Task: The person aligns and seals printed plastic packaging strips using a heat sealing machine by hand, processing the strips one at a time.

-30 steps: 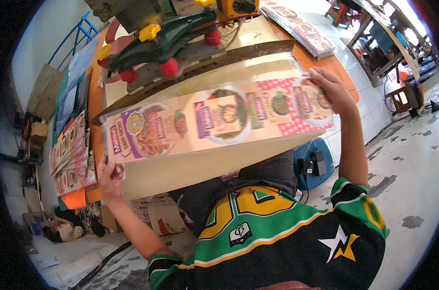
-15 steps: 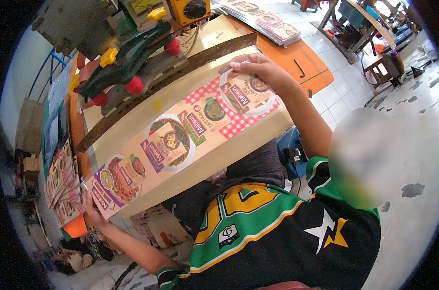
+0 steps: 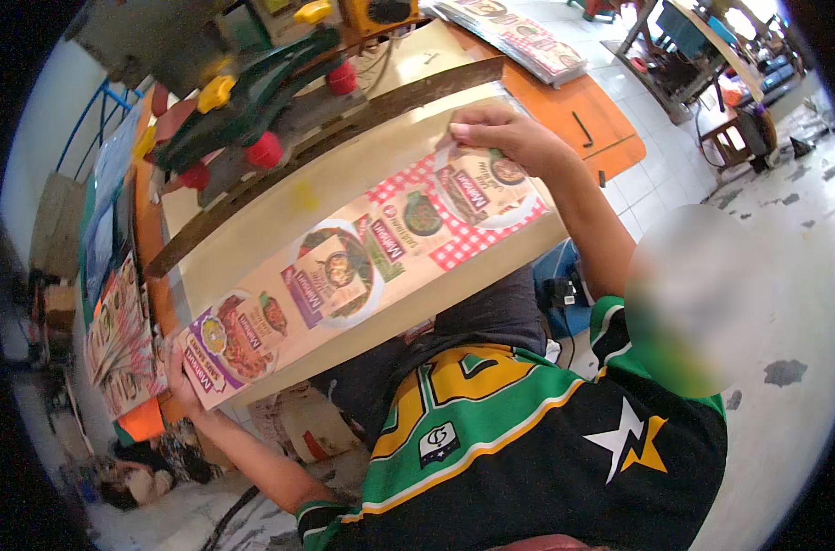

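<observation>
Now the long printed sheet [image 3: 367, 271] runs nearly parallel to the metal bar [image 3: 436, 95], whereas a second ago it crossed at an angle to it; its pictures have also lost much of their blur, so it seems steadier and squarer to the bar. It lies on the bar's near side, over a pale board [image 3: 252, 246]; whether it rests fully flat cannot be told. The person's right hand [image 3: 505, 140] pinches the corner closest to the bar's right end, fingers curled. The left hand [image 3: 183, 381] grips the opposite end, its fingertips partly hidden. Past the bar's right end sits a stack of printed sheets [image 3: 519, 41]; fanned sheets [image 3: 119, 340] lie below its left end.
</observation>
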Demonstrator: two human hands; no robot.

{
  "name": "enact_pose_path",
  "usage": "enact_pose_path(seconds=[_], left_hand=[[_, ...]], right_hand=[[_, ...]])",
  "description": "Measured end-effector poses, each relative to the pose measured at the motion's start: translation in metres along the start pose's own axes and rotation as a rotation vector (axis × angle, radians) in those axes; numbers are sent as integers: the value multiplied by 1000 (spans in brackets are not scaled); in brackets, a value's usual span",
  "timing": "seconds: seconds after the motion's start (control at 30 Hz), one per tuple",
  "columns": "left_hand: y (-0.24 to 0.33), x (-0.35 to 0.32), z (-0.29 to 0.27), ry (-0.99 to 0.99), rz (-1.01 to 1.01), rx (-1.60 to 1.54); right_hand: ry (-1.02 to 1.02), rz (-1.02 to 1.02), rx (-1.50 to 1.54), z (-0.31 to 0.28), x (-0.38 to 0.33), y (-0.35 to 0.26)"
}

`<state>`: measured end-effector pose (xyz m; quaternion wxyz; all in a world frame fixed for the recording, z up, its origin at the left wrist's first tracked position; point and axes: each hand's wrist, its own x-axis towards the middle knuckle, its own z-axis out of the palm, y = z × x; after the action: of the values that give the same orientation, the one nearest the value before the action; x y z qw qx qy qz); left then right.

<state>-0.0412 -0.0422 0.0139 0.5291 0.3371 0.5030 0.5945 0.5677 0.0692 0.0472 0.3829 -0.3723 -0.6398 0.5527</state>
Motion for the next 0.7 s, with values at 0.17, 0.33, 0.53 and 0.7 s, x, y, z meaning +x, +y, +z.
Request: enact_pose_path(seconds=[0.17,0.33,0.53,0.7], left_hand=[[9,4,4,19,8,83],[15,3,25,12,122,188],[13,8,24,52,87,113],[23,10,28,55,60,174]], right_hand=[[-30,102,14,-10,-2,9],[36,125,141,-2,-8,-1],[129,169,288,5,-12,-5],[90,180,232,3,-10,-9]])
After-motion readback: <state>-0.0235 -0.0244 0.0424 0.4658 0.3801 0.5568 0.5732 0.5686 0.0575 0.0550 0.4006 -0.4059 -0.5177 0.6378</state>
